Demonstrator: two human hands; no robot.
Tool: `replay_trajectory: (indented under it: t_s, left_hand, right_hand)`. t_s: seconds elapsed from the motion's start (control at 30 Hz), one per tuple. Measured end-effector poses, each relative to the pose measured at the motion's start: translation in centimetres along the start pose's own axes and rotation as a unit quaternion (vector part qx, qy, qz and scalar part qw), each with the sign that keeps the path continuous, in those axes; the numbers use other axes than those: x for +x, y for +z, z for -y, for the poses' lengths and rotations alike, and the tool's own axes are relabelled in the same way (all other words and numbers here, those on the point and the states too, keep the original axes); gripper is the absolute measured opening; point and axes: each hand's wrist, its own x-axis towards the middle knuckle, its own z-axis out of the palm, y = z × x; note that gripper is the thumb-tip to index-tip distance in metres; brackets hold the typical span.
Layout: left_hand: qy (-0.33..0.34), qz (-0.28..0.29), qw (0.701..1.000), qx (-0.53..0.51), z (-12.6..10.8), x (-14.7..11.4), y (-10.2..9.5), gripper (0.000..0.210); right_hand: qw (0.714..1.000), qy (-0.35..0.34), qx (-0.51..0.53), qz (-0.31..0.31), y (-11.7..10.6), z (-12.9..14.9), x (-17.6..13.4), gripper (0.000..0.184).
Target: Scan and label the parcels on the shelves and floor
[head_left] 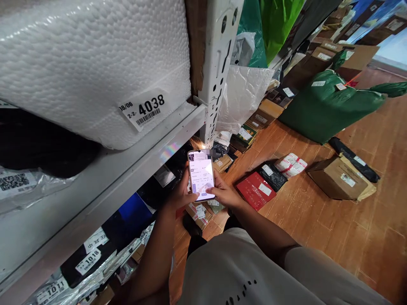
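A smartphone (201, 174) with a lit screen sits upright between both hands at the centre of the view. My left hand (179, 194) wraps its left edge and back, thumb lying on the lower screen. My right hand (224, 192) grips the right edge, its thumb touching the screen. The phone hovers above parcels on the wooden floor, just in front of a white metal shelf (136, 165).
A white foam box (92, 67) labelled 4038 fills the shelf at upper left, with black labelled bags (95, 250) below. On the floor lie a red parcel (256, 190), a cardboard box (337, 178), a large green sack (327, 106) and several small packages.
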Motion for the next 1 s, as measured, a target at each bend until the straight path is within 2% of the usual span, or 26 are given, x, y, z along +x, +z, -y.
replay_trajectory:
  t_s: [0.2, 0.5, 0.7, 0.83, 1.0]
  left_hand:
    - [-0.014, 0.021, 0.998, 0.056, 0.5, 0.0, -0.4, 0.112]
    - [-0.018, 0.031, 0.998, 0.042, 0.7, -0.1, -0.6, 0.113]
    - [-0.02, 0.031, 0.996, 0.079, 0.2, 0.1, -0.6, 0.107]
    - [-0.027, 0.03, 0.999, 0.035, 0.0, 0.1, -0.6, 0.113]
    - [-0.022, 0.028, 0.999, 0.01, 0.0, 0.1, -0.5, 0.112]
  right_hand:
    - [1.0, -0.011, -0.008, -0.01, 0.3, 0.2, 0.0, 0.077]
    - [0.998, -0.023, -0.049, -0.024, 0.8, 0.8, 0.1, 0.063]
    - [1.0, -0.011, -0.021, -0.004, -0.1, 0.1, 0.3, 0.072]
    - [1.0, 0.006, 0.001, 0.01, -0.5, -0.2, 0.3, 0.074]
    - [1.0, 0.012, 0.021, -0.011, -0.3, -0.3, 0.4, 0.068]
